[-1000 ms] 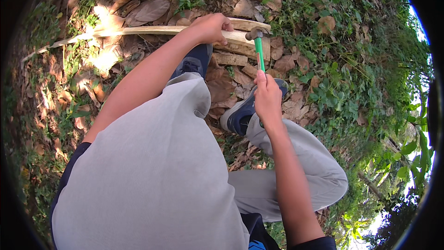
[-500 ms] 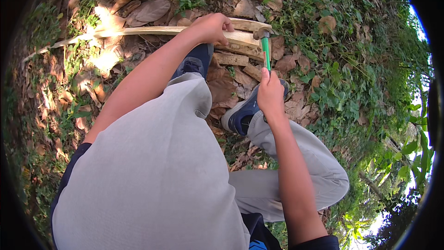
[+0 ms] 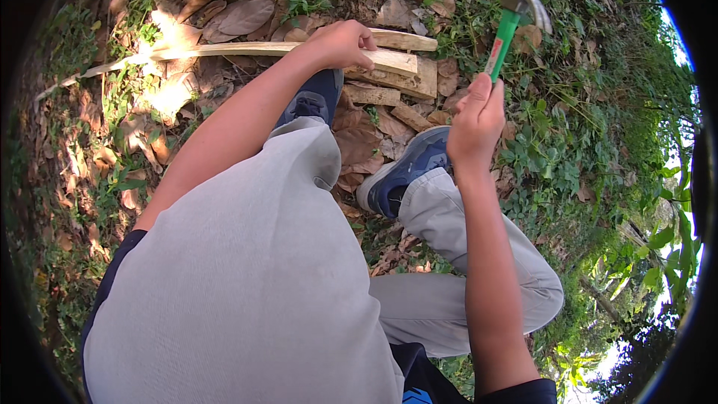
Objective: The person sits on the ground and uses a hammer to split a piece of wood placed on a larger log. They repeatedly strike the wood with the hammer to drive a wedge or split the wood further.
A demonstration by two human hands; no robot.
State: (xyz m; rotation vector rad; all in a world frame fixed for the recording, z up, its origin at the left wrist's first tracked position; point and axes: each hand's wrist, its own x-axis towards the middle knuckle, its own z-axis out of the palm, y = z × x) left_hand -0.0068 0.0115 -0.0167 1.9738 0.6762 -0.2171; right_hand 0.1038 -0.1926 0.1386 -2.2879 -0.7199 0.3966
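Your right hand is closed round the lower handle of a claw hammer, thumb laid along the green grip; the tool slants up and to the right, metal head uppermost, striking face toward the left, claw curving to the right and down. Hammer head is apart from the wood, seen against the leafy ground beyond its right end. Your left hand is closed on a long, pale wooden strip, back of the hand up, fingers curled down over it. The strip runs out leftward in a shallow curve and tapers; your hand covers its course, so which of the pale ends at right belongs to it cannot be told. Directly right of that hand: a thin pale piece on the far side and a thicker wooden block on the near side, lower. Nearer you, two short wood scraps lie among dry leaves. Pose: your left forearm crosses diagonally from lower left, outside the raised grey-clad knee; your right forearm rises almost straight from the lower edge, before the other bent leg. Your left shoe is just below the left hand; your right shoe stands left of the hammer hand. Green plants spread at right.
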